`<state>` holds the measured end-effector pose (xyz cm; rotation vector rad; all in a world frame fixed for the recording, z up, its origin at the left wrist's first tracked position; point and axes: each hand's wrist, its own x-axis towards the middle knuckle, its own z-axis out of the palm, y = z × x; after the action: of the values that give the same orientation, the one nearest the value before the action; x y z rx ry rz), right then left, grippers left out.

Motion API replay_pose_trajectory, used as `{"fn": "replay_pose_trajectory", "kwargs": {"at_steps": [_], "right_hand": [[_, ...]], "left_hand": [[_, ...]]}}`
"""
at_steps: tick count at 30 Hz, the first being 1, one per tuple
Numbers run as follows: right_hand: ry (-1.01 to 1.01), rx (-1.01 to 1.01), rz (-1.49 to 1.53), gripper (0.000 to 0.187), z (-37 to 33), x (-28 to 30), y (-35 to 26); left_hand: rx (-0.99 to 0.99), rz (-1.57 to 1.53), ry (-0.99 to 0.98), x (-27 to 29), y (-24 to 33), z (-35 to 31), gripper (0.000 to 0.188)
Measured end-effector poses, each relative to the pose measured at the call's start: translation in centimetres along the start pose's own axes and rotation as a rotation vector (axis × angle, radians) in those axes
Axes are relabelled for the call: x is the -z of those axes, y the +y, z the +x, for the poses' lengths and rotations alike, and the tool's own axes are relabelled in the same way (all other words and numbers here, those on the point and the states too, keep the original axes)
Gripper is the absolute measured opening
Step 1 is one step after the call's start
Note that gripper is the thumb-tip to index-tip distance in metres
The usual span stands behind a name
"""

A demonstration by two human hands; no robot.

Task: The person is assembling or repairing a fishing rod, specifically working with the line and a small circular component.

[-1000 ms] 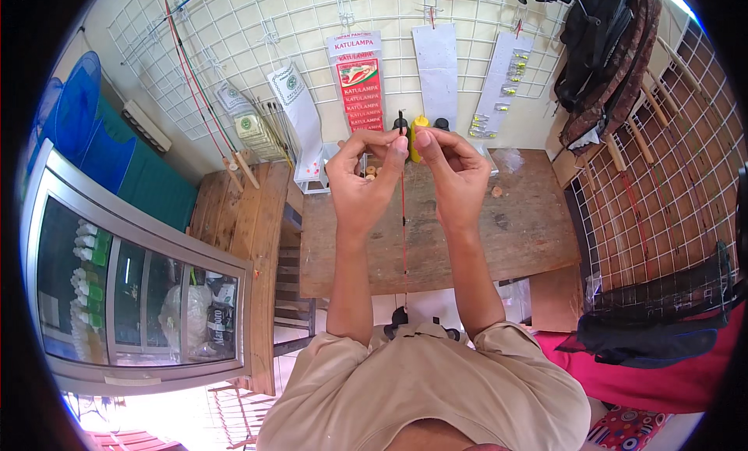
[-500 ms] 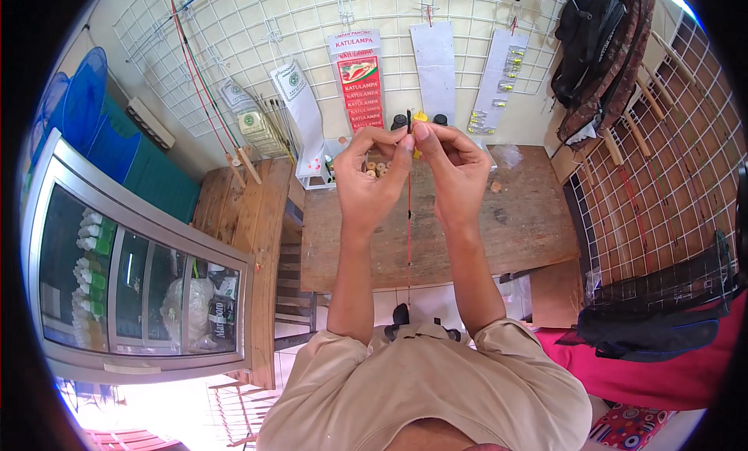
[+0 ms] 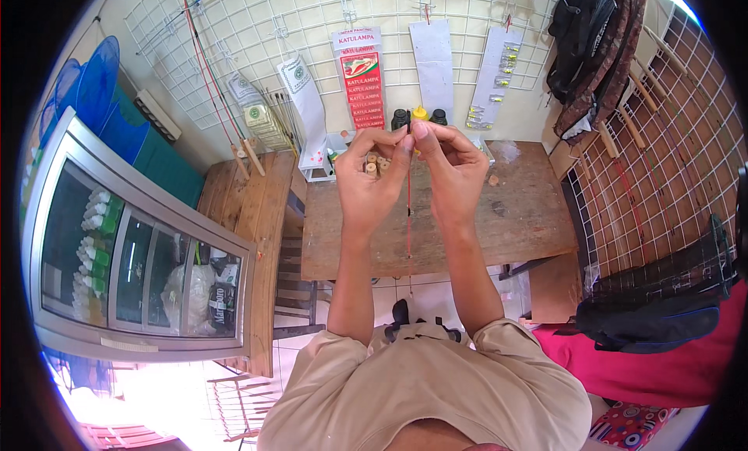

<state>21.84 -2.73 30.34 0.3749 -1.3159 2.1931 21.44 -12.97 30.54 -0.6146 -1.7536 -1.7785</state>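
A weathered brown wooden table (image 3: 351, 240) is seen; at its back left, a white open-topped container (image 3: 318, 175) is placed. Farther right, a crumpled sheet of clear plastic (image 3: 508, 151) is left, and a small round tan disc (image 3: 493, 181) is laid just in front.

Glass-fronted cabinet (image 3: 156, 192), black bag (image 3: 575, 42)

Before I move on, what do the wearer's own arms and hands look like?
Loose beige shirt sleeves end around the elbows, leaving the forearms bare. The left hand and right hand are ungloved; no watch, bracelet or cable shows on either wrist.
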Motion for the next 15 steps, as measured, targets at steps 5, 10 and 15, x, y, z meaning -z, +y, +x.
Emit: {"fn": "replay_pose_trajectory", "kwargs": {"at_steps": [5, 10, 15], "right_hand": [[0.01, -0.009, -0.016, 0.013, -1.5, -0.1, -0.3], [0.02, 0.003, -0.058, 0.013, -2.9, -0.3, -0.7], [0.024, 0.053, -0.064, 0.013, -3.8, -0.7, -1.2]], "left_hand": [[-0.027, 0.001, 0.011, 0.3, 0.1, -1.4, 0.008], [-0.032, -0.003, 0.047, 0.9, 0.0, -2.7, 0.011], [-0.031, -0.045, 0.037, 1.2, 1.0, -3.1, 0.011]]}}
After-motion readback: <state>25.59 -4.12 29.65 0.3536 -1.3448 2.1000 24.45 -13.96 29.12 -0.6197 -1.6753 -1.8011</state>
